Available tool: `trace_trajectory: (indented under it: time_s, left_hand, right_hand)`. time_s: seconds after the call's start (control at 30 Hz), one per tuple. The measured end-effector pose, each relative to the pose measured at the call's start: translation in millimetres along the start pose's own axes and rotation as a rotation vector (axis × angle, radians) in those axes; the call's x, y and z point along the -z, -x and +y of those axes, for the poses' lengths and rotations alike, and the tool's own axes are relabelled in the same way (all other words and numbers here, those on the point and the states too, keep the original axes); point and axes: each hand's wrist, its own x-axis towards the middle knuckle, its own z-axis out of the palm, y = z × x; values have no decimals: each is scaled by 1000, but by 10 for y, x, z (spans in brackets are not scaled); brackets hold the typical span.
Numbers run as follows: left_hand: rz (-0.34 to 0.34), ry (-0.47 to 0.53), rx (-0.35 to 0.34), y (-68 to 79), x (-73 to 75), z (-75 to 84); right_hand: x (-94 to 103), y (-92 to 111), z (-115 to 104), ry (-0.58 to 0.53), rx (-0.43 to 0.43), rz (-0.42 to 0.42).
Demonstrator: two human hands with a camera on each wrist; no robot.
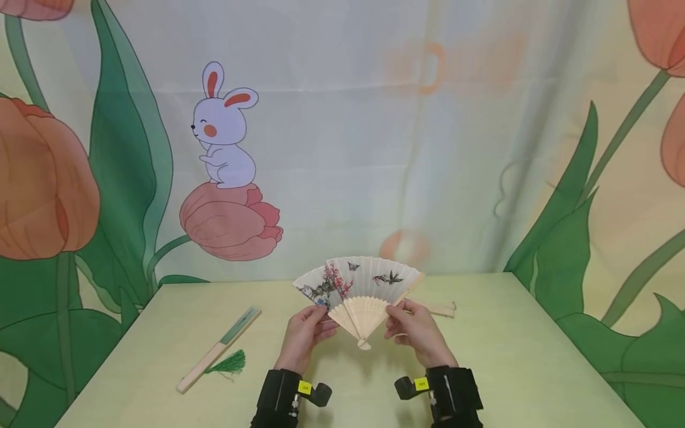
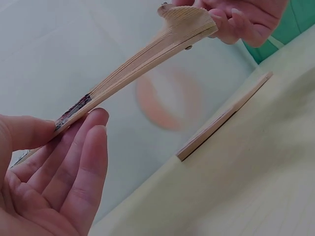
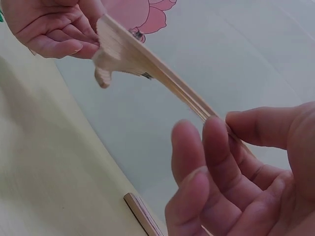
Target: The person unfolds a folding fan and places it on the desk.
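A folding fan (image 1: 374,282) is spread wide above the table, its white leaf painted with pink blossoms, a butterfly and a dark bird-like figure. Pale slatted ribs meet at a pivot at the bottom. My left hand (image 1: 299,337) pinches the left edge between thumb and fingers. At the opposite edge, my right hand (image 1: 420,334) pinches the outer rib, thumb on the near side. Both wrist views show the fan (image 2: 142,59) nearly edge-on, with the thumbs pressed against its outer ribs (image 3: 184,88).
A closed fan (image 1: 214,355) with a green section lies on the table at the left, its green tassel (image 1: 229,361) beside it. Another closed fan (image 1: 441,309) lies behind my right hand, partly hidden. A curtain (image 1: 342,148) printed with tulips and a rabbit hangs behind the table.
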Motion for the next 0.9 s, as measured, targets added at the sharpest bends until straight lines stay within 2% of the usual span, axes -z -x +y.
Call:
trace_trajectory:
  time_s: [0.33, 0.63, 0.9]
  left_hand:
    - [3, 14, 4, 13, 28, 32]
    - [22, 37, 5, -23, 38, 20]
    - [19, 39, 10, -17, 33, 23]
  right_hand:
    - [-8, -9, 3, -12, 3, 27]
    - [13, -7, -14, -83, 50, 50]
    - [30, -26, 0, -110, 51, 57]
